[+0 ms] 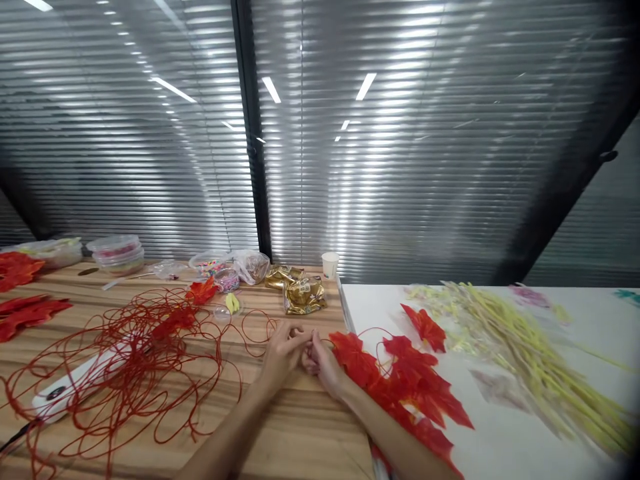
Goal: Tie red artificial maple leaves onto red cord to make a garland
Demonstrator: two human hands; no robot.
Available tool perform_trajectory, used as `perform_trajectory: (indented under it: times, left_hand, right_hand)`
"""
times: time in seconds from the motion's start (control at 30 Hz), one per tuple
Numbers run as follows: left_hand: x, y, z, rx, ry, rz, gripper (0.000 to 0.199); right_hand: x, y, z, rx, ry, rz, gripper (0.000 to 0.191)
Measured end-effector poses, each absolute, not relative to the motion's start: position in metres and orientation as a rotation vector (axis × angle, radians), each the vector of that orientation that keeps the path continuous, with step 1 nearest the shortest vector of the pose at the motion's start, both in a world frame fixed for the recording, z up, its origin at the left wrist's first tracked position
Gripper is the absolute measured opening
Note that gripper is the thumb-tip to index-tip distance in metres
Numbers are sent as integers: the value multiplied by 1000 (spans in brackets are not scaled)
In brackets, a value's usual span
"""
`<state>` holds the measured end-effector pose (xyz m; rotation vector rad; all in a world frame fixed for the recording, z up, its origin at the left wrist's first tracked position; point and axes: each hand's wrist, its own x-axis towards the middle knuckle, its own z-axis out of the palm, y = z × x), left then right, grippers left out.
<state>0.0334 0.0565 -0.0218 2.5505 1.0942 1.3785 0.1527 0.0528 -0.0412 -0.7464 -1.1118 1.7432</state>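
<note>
My left hand [284, 348] and my right hand [323, 363] meet above the wooden table, fingertips pinched together. Thin red cord [145, 343] runs from a big loose tangle on the left towards my left hand, and a bit of it shows beside my right hand. Both hands seem closed on this cord; the exact spot between the fingertips is too small to make out. Red fabric maple leaves [413, 370] lie by my right forearm, with cord looping among them. Another red leaf [201, 291] rests at the tangle's far edge.
A white power strip [85, 381] lies under the tangle. Gold packets [304, 295], a paper cup [330, 265], a bead tub [210, 264] and stacked plastic containers [117, 255] stand along the back. Yellow fuzzy strips [540, 363] cover part of the white table [485, 440].
</note>
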Motion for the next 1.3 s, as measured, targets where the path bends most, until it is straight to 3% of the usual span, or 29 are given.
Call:
perform_trajectory:
  times: [0.27, 0.53, 1.03, 1.17, 1.3]
  left_hand:
    - [34, 56, -26, 2244, 1043, 1309, 22]
    - [25, 62, -27, 2642, 1132, 1296, 21]
    - [25, 52, 10, 3009, 1249, 533, 13]
    - [26, 70, 22, 2892, 1491, 497, 14]
    - [-8, 122, 46, 2364, 1919, 663, 11]
  right_hand:
    - [158, 55, -43, -772, -1369, 1715, 61]
    - [156, 54, -38, -866, -1220, 1509, 47]
    - [158, 61, -39, -822, -1282, 1358, 41]
    - [159, 65, -38, -877, -1307, 1177, 44]
    - [159, 68, -41, -901, -1347, 1151, 44]
